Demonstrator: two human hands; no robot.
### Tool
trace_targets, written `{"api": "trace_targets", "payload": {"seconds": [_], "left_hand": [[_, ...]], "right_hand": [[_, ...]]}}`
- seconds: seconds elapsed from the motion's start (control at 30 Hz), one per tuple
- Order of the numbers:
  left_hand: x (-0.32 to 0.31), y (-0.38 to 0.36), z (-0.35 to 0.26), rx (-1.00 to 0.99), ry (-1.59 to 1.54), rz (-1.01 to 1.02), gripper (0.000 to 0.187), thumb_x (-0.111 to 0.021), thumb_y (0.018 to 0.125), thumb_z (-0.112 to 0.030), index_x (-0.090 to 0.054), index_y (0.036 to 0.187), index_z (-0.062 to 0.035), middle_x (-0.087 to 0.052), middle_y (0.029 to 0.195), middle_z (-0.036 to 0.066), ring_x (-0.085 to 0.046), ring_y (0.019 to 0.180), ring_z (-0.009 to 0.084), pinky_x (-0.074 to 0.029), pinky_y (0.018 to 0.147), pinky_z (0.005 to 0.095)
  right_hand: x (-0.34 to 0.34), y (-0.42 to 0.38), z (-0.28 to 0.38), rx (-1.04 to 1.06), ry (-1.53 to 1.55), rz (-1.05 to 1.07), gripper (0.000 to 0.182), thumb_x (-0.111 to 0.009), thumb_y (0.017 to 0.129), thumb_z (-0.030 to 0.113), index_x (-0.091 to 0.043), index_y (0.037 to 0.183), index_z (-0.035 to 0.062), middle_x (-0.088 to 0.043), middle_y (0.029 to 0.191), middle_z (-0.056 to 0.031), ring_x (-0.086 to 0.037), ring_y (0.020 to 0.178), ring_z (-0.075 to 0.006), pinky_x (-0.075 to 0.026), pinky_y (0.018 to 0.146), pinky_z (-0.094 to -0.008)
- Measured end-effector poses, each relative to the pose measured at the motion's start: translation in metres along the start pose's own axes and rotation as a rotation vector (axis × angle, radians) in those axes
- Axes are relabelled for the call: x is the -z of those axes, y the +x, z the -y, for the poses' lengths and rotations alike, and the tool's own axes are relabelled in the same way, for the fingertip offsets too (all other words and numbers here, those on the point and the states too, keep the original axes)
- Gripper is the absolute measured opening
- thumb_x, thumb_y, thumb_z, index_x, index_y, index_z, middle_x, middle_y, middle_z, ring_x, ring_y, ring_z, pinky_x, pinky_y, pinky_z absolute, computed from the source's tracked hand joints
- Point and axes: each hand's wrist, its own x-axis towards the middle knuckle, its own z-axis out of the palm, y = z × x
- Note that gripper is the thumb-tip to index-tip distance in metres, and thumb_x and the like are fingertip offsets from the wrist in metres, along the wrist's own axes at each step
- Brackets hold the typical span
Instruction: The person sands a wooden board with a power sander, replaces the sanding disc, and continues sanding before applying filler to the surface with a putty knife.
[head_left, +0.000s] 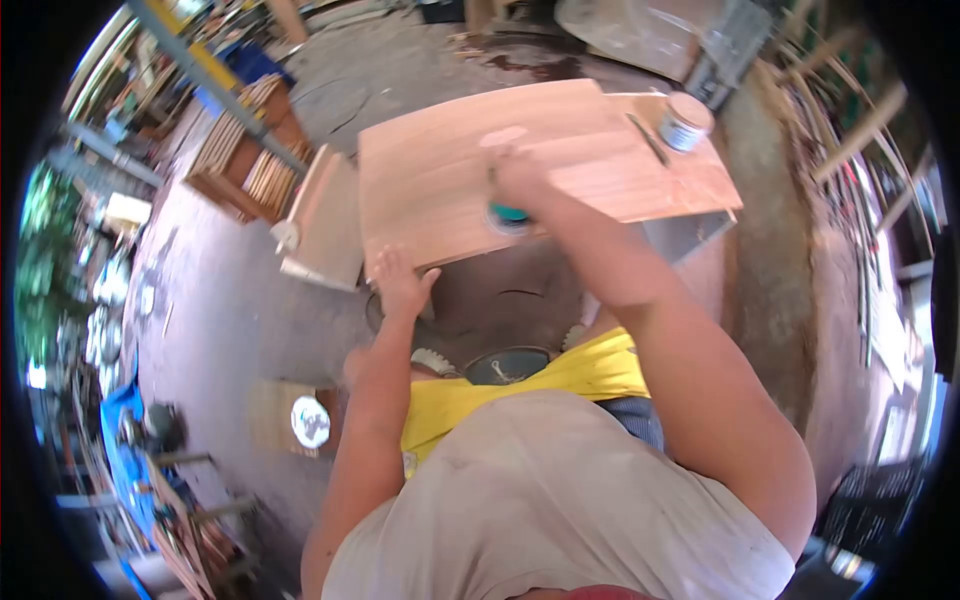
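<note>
From the head camera I look down over my own chest and both arms at a wooden board lying flat in front of me. My right hand is closed around a teal brush handle and presses down on the middle of the board; the working end is hidden under my fingers, so I cannot tell what sort of head it has. A paler, wet-looking patch sits on the wood just beyond that hand. My left hand rests with fingers spread on the near edge of the board, holding nothing, only bracing the panel.

At the far right corner a second, thinner sheet of wood lies under or against the board, and a small open tin stands on it. A thin dark stick lies just beside the tin. To the left of the board a narrower plank leans at an angle, and farther left a crate of stacked wooden slats stands on the concrete floor. A round lid lies on the floor near my left elbow.
</note>
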Motion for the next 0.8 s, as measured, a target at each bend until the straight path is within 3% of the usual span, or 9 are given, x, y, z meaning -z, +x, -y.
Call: {"api": "trace_targets", "payload": {"seconds": [0.1, 0.17, 0.43, 0.5, 0.7, 0.77, 0.8], "left_hand": [[0.038, -0.004, -0.026, 0.11, 0.067, 0.191, 0.104, -0.063, 0.087, -0.065, -0.026, 0.154, 0.0053, -0.028, 0.157, 0.033, -0.021, 0.149, 0.0485, -0.017, 0.121, 0.0578], [0.006, -0.009, -0.016, 0.02, 0.048, 0.03, 0.107, -0.064, 0.087, -0.064, -0.024, 0.153, 0.0094, -0.028, 0.156, 0.033, -0.018, 0.15, 0.0474, -0.017, 0.122, 0.0565], [0.013, -0.03, -0.036, 0.034, -0.045, 0.058, 0.102, -0.066, 0.089, -0.057, -0.023, 0.153, 0.0096, -0.027, 0.157, 0.033, -0.019, 0.151, 0.0449, -0.018, 0.123, 0.0525], [0.008, -0.038, -0.041, 0.017, -0.061, 0.042, 0.101, -0.066, 0.09, -0.055, -0.022, 0.154, 0.0091, -0.026, 0.158, 0.033, -0.02, 0.151, 0.0439, -0.018, 0.123, 0.0524], [0.002, -0.064, -0.06, 0.01, -0.426, -0.13, 0.07, -0.069, 0.09, -0.039, -0.047, 0.146, -0.0024, -0.035, 0.156, 0.026, -0.033, 0.145, 0.043, -0.026, 0.12, 0.0507], [-0.004, -0.073, -0.064, 0.08, -0.697, -0.175, 0.056, -0.071, 0.087, -0.029, -0.057, 0.136, -0.0063, -0.042, 0.15, 0.024, -0.04, 0.139, 0.0424, -0.031, 0.117, 0.0519], [-0.002, -0.073, -0.064, 0.09, -0.704, -0.235, 0.049, -0.072, 0.087, -0.026, -0.059, 0.13, -0.0069, -0.049, 0.144, 0.021, -0.047, 0.132, 0.0406, -0.038, 0.109, 0.051]], "right_hand": [[-0.01, 0.006, -0.028, -0.024, -0.072, -0.1, 0.076, -0.077, 0.078, 0.031, -0.044, 0.145, 0.016, -0.054, 0.138, -0.021, -0.057, 0.12, -0.0441, -0.049, 0.101, -0.0513], [-0.004, -0.005, -0.029, -0.027, -0.117, -0.146, 0.071, -0.076, 0.079, 0.03, -0.047, 0.142, 0.0167, -0.055, 0.135, -0.0198, -0.058, 0.118, -0.0437, -0.051, 0.099, -0.0506], [0.006, -0.016, -0.001, 0.076, -0.093, -0.142, 0.056, -0.072, 0.08, 0.031, -0.053, 0.131, 0.0182, -0.059, 0.127, -0.0161, -0.061, 0.112, -0.04, -0.054, 0.093, -0.0498], [0.0, -0.014, 0.015, 0.135, -0.08, -0.127, 0.06, -0.074, 0.079, 0.031, -0.051, 0.134, 0.0178, -0.058, 0.128, -0.0168, -0.06, 0.115, -0.04, -0.053, 0.095, -0.0498], [-0.017, -0.003, 0.096, 0.308, -0.047, -0.109, 0.065, -0.076, 0.077, 0.032, -0.05, 0.135, 0.0159, -0.057, 0.128, -0.0181, -0.059, 0.118, -0.0399, -0.052, 0.097, -0.0494], [-0.023, 0.007, 0.12, 0.348, -0.048, -0.089, 0.065, -0.076, 0.077, 0.032, -0.05, 0.134, 0.0145, -0.057, 0.128, -0.0183, -0.059, 0.118, -0.04, -0.051, 0.097, -0.0493], [-0.029, 0.013, 0.131, 0.4, -0.005, -0.151, 0.056, -0.073, 0.079, 0.031, -0.053, 0.128, 0.0132, -0.059, 0.122, -0.0183, -0.061, 0.112, -0.0403, -0.052, 0.094, -0.0494]]}}
